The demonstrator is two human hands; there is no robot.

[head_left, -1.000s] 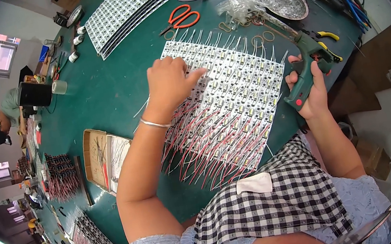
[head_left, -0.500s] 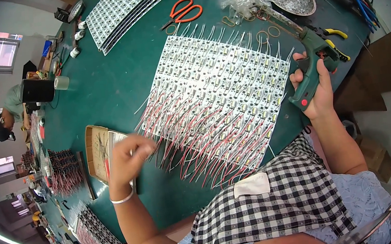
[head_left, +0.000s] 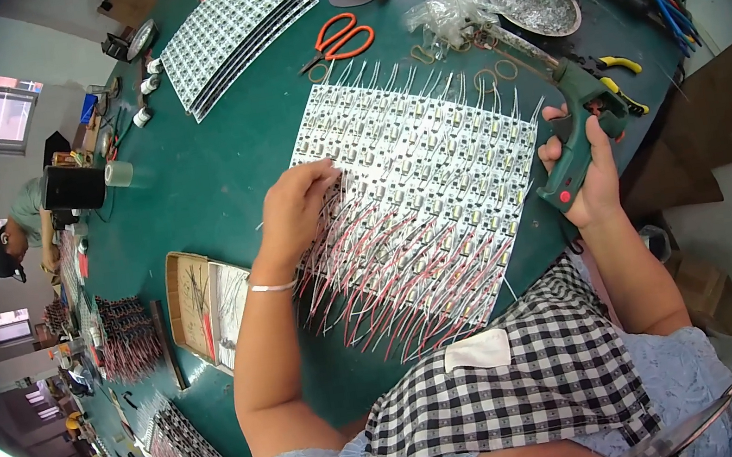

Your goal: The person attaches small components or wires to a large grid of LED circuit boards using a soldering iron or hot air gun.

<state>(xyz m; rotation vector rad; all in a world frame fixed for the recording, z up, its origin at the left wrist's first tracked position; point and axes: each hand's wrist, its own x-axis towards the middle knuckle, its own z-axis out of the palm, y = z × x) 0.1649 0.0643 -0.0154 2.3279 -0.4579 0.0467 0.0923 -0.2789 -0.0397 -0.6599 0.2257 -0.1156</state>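
A white panel of circuit boards (head_left: 428, 140) lies on the green table in front of me. Thin white wires stick up along its far edge, and rows of red and white wires (head_left: 389, 258) cover its nearer half. My left hand (head_left: 295, 206) reaches over the panel's left side, fingertips pinched together at the board; whatever lies between them is too small to make out. In my right hand (head_left: 595, 163) is a green soldering gun (head_left: 573, 157), gripped by its handle beside the panel's right edge. Its metal barrel points up and left, toward the far side.
Orange-handled scissors (head_left: 338, 42), a plastic bag (head_left: 457, 12) and a round metal dish (head_left: 540, 3) lie beyond the panel. Yellow-handled pliers (head_left: 621, 80) are at right. Stacked panels (head_left: 240, 31) stand far left; an open box of wires (head_left: 209, 307) sits left. Another person (head_left: 23, 220) works farther left.
My left hand has moved from beside the wire box, up and right onto the panel's left side, and its fingers now pinch there. My right hand keeps holding the soldering gun in nearly the same place.
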